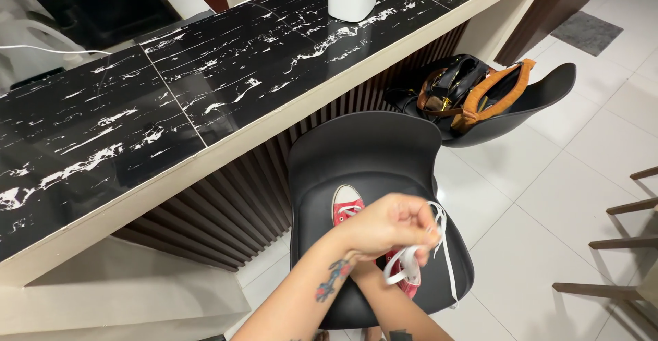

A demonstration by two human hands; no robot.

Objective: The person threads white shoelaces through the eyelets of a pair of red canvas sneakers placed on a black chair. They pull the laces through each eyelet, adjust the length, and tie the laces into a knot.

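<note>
We are pinching a white flat shoelace [439, 235] in our left hand [384, 228]; whether our right hand [367, 272], mostly hidden beneath, is gripping, we cannot tell. The lace is hanging over a red canvas sneaker [346, 204] lying on a black moulded plastic chair [363, 149], beside a black marble-patterned counter [205, 74], over a white tiled floor [548, 231].

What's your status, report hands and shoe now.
Left hand pinching white lace. Right hand hidden beneath it. Red sneaker sitting on black chair. Nothing blocking.

Left hand [384, 228] fingers pinched shut, forearms crossed, right hand hidden
</note>
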